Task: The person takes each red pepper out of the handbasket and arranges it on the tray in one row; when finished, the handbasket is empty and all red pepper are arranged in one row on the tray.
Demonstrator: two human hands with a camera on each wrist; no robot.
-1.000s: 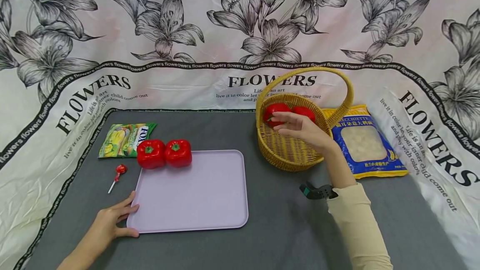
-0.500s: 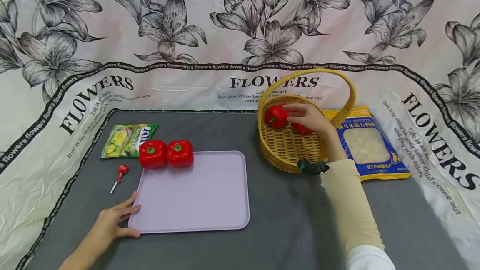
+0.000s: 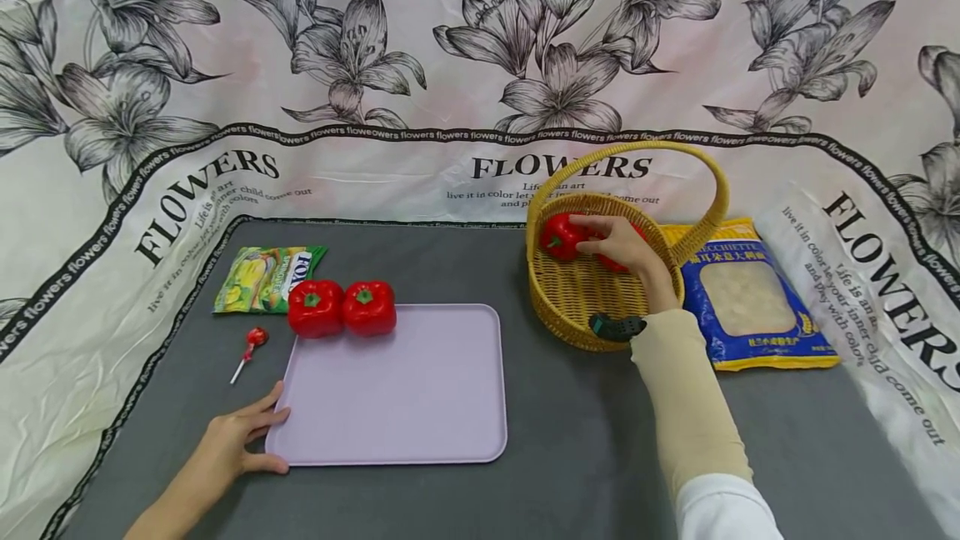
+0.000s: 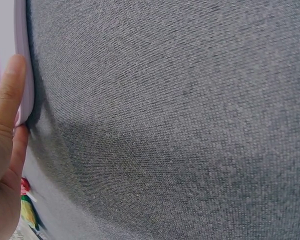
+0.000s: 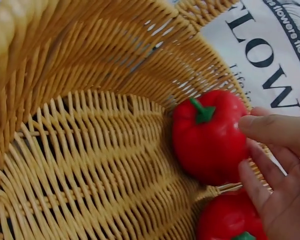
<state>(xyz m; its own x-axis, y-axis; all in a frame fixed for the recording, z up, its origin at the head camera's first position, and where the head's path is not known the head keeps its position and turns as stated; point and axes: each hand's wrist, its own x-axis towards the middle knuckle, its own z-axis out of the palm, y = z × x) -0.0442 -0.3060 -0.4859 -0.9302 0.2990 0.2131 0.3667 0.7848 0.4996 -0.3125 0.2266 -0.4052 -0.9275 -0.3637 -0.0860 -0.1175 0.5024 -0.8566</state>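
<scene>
In the head view my right hand (image 3: 626,244) is inside the yellow wicker basket (image 3: 577,307). Its fingertips meet the right side of a red bell pepper (image 3: 561,236); the right wrist view shows the same pepper (image 5: 207,140) with its green stem, and the fingers not closed round it. A second bell pepper (image 5: 230,220) sits partly under this hand. At the lilac tray (image 3: 397,390), my left hand (image 3: 228,440) spans the near left corner, fingers on the left edge, thumb at the front. Two more red bell peppers (image 3: 315,308) (image 3: 369,308) sit along the tray's far left part.
Behind the tray lies a green and yellow FOX candy bag (image 3: 266,280). A red lollipop (image 3: 251,348) is left of the tray. The blue and yellow pasta bag (image 3: 750,298) lies right of the basket, whose tall handle (image 3: 637,147) arches above it. Flowered cloth borders the grey table.
My right hand has lowered into the basket and reached the left pepper there. My left hand stays at the tray corner. The head view has shifted slightly.
</scene>
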